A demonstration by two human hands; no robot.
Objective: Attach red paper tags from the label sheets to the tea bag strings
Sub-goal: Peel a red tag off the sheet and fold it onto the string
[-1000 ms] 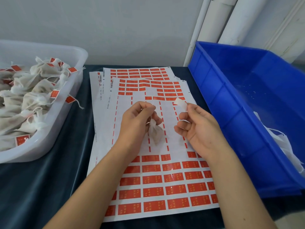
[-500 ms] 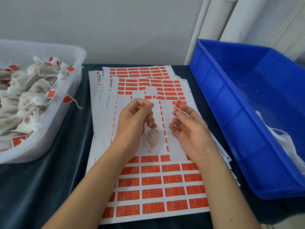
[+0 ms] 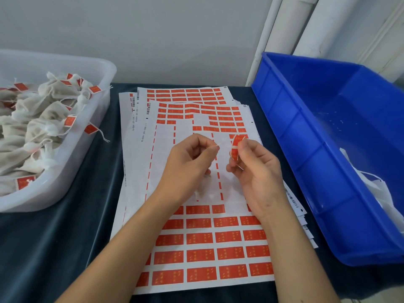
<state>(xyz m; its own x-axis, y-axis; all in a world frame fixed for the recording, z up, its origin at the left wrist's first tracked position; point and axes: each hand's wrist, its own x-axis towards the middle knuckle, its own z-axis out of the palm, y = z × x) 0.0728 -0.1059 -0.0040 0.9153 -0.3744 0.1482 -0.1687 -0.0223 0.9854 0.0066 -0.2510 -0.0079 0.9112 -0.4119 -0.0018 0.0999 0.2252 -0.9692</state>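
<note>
Label sheets with rows of red tags lie stacked on the dark table, the top one partly stripped. Above the sheet my left hand pinches the white string of a small tea bag, which hangs blurred under the palm. My right hand pinches a curled red tag just right of the string's end, a small gap between them.
A clear plastic tub at the left holds several tagged tea bags. A blue bin at the right holds white bags in its near corner. White pipes stand behind it by the wall.
My right hand turned the tag from its white back to its red face and brought it nearer the string. My left hand stayed on the string, the bag swinging below.
</note>
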